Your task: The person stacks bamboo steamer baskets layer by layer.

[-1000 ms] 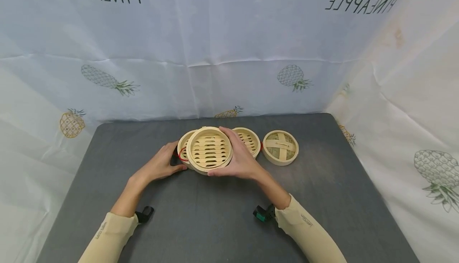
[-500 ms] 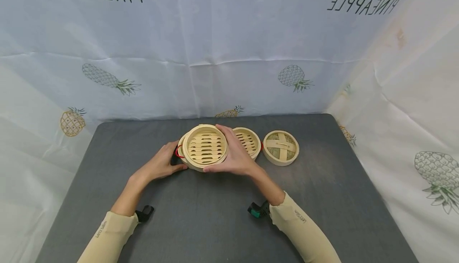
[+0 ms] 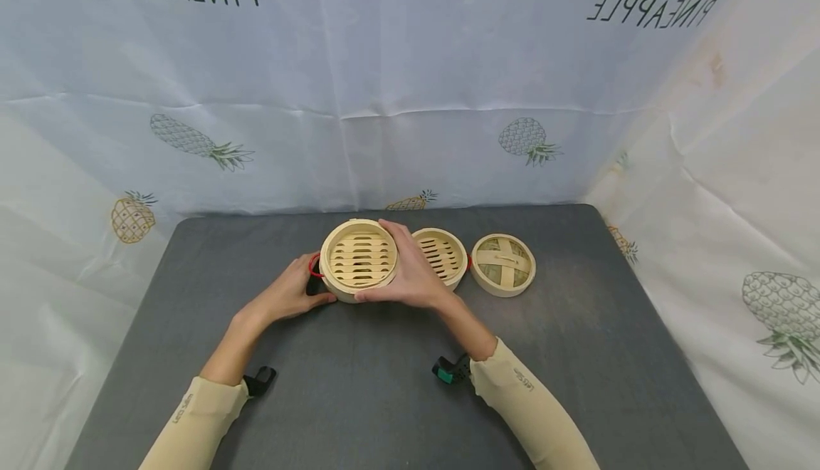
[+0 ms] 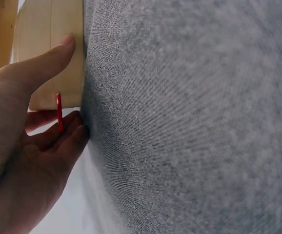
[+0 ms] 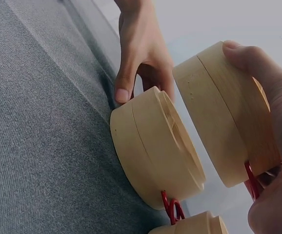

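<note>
My right hand grips a round bamboo steamer basket by its side, thumb on the outer wall. This basket, with a slatted floor and red loop handles, is held tilted over a second bamboo steamer basket. A gap shows between the two in the right wrist view. The lower basket stands on the table and is mostly hidden from the head view. My left hand holds its left side, thumb pressed on the wall and fingers round the back by a red loop.
To the right stands a third slatted steamer basket, partly behind my right hand. Beside it lies a woven steamer lid with a crossed band. The dark grey table ends at a pineapple-print curtain.
My right hand has carried the upper basket left and slightly back, so it now covers the lower basket in the head view. The left hand has stayed in place.
</note>
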A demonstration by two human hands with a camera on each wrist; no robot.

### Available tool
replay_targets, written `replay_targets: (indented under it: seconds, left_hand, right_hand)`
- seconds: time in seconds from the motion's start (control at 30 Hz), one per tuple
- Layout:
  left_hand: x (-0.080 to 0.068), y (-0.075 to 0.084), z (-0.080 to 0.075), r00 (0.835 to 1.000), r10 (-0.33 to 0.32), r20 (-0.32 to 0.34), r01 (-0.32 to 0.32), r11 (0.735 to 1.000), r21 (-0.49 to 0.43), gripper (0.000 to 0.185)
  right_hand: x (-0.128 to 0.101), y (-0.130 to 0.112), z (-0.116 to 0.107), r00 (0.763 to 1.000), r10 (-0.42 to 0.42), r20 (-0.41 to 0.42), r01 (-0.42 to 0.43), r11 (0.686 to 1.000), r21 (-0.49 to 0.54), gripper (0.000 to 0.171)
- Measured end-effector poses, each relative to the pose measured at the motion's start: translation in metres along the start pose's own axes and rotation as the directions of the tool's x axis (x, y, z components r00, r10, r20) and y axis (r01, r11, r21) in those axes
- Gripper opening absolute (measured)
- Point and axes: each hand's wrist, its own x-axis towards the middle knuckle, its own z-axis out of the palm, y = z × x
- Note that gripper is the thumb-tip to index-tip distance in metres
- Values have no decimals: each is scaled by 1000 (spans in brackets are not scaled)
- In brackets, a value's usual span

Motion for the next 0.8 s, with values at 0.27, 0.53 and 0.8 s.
replay_targets:
  seconds: [0.27, 0.53, 0.8]
  left_hand:
    - [0, 5, -3, 996, 74, -52, -76, 996, -41, 89]
    - [-1, 38, -18, 988, 137, -72, -144, 983, -111, 91]
    - [-2, 62, -29, 1000, 21, 3, -21, 997, -74, 88]
  right_hand:
    - [8, 3, 7, 1000, 22, -2, -22, 1000, -22, 129]
    - [17, 5, 15, 999, 42, 19, -42, 999, -19, 127]
    - [23, 7, 18, 999, 42, 27, -42, 999, 5, 127]
